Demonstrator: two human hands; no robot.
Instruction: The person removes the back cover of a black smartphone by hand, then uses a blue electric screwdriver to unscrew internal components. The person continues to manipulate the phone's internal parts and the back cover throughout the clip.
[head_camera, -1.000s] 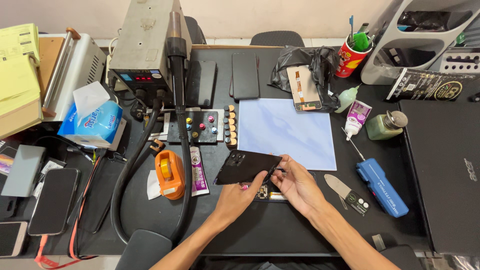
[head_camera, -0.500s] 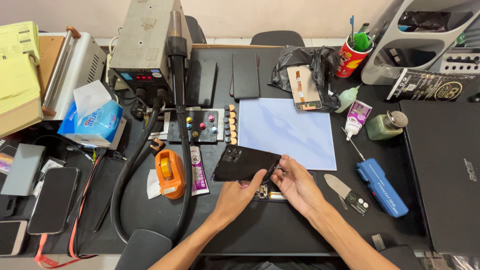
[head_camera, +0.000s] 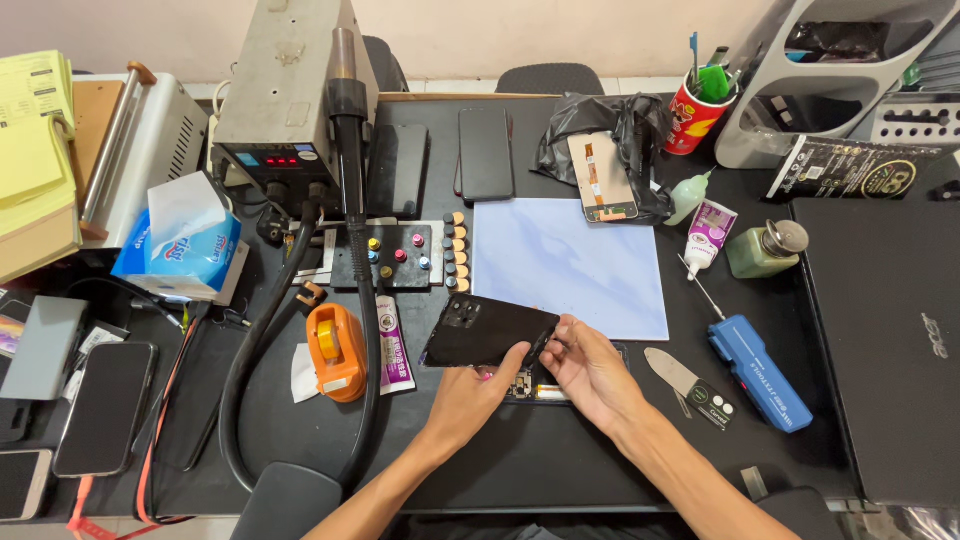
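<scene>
At the centre of the frame, slightly below the middle, the person's left hand (head_camera: 478, 392) lifts a black phone back cover (head_camera: 488, 331), its fingers clamped on the cover's lower right edge so the panel tilts up and to the left. The cover hangs over the black work mat (head_camera: 560, 460), its upper corner just overlapping the pale blue pad (head_camera: 565, 262). Under it lies the opened phone body (head_camera: 530, 385), with its small circuit parts partly showing between the two hands.

The right hand (head_camera: 592, 368) sits just right of the cover, thumb and forefinger pinched together at the cover's right corner; whether they hold a thin tool or only the edge cannot be told.

The likely risk is at that pinched corner: if the cover is swung up too far or too fast, any thin cable still joining it to the body could tear, and the panel itself could crack from bending. A slip of the left hand's grip could drop the cover onto the exposed parts. The metal pry blade (head_camera: 672, 369) and blue screwdriver case (head_camera: 760, 372) lie near the right wrist, where a sideways sweep could knock them.
</scene>
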